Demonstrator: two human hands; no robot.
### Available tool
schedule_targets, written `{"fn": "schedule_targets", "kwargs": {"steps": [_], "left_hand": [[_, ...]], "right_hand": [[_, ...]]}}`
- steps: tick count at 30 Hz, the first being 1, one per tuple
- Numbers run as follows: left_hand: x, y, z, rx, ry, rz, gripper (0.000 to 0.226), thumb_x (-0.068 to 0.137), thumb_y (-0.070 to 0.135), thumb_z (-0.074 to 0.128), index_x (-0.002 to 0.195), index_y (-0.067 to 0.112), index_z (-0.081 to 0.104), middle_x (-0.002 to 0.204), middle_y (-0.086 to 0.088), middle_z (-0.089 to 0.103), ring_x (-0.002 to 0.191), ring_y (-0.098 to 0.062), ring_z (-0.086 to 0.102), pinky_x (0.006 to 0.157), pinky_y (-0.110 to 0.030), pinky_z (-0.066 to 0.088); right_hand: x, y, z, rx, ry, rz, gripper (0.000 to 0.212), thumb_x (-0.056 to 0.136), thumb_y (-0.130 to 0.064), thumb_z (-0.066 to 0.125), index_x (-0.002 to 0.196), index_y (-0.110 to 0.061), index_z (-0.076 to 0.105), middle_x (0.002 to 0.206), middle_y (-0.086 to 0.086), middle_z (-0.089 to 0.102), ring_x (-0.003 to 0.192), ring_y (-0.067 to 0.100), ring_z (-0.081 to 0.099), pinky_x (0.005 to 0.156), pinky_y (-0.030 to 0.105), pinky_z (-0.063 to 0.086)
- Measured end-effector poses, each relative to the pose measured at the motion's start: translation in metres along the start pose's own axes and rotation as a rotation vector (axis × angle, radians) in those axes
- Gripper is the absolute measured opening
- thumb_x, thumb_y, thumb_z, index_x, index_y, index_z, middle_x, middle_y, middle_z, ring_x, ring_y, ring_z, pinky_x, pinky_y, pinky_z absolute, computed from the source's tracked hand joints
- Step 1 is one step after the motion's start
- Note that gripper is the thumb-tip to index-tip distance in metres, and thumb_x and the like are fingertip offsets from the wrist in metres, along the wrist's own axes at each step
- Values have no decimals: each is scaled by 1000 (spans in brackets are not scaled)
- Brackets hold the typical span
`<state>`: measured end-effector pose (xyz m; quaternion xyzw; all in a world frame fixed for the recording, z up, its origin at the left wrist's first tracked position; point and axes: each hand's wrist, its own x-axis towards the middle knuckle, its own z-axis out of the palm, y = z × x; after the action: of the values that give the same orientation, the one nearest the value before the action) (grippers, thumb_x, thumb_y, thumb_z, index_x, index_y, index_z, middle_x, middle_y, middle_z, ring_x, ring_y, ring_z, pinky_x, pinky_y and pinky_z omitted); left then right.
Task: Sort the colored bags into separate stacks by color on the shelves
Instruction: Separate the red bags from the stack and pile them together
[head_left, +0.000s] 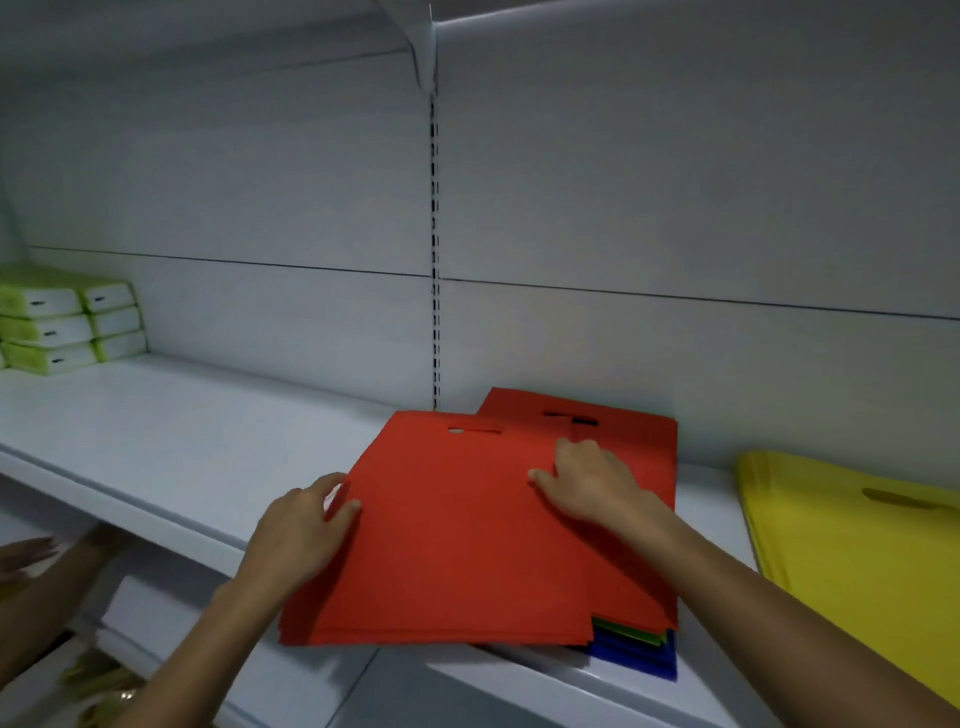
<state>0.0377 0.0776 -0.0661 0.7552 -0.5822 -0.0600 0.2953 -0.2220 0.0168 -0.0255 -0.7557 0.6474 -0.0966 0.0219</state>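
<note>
A batch of flat red bags (457, 535) lies skewed to the left on top of a mixed pile on the white shelf (171, 431). More red bags (634, 431) show behind it, and green bags (631, 631) and blue bags (644, 660) peek out at the pile's front right corner. My left hand (304, 525) grips the left edge of the top red batch, thumb on top. My right hand (587, 480) rests on the upper right part of the red bags. A stack of yellow bags (852, 551) lies to the right.
Green-and-white boxes (67, 322) are stacked at the shelf's far left. Another person's hand (26, 558) and arm reach in at the lower left, over a lower shelf (135, 608). A slotted upright (435, 260) divides the white back panel.
</note>
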Motion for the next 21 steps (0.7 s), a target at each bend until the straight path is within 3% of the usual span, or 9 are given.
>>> {"fn": "schedule_targets", "kwargs": {"steps": [5, 10, 15, 21], "left_hand": [[23, -12, 1, -157, -13, 87, 39, 84, 24, 66, 121, 19, 57, 103, -10, 67, 93, -22, 60, 83, -28, 43], [43, -7, -4, -260, 58, 206, 29, 79, 19, 71, 107, 17, 64, 76, 4, 60, 72, -10, 52, 61, -12, 32], [62, 23, 2, -348, 76, 306, 22, 78, 19, 72, 99, 17, 66, 75, 5, 58, 68, -5, 50, 57, -5, 32], [68, 51, 28, -340, -10, 361, 19, 78, 15, 72, 97, 14, 69, 84, -6, 67, 76, -15, 58, 72, -19, 40]], "right_hand": [[9, -11, 14, 105, 147, 86, 39, 88, -30, 59, 115, -4, 48, 119, 18, 49, 114, 35, 50, 90, 37, 41], [11, -4, 13, 182, 291, 71, 29, 80, -13, 67, 105, -3, 55, 107, 17, 56, 101, 34, 54, 83, 33, 39], [6, 17, 0, 169, 415, 130, 26, 79, -9, 68, 103, -4, 58, 102, 15, 57, 95, 31, 55, 79, 32, 39], [-6, 45, -2, 115, 443, 210, 20, 79, -5, 67, 96, 1, 59, 100, 19, 58, 93, 35, 56, 78, 36, 39]]}}
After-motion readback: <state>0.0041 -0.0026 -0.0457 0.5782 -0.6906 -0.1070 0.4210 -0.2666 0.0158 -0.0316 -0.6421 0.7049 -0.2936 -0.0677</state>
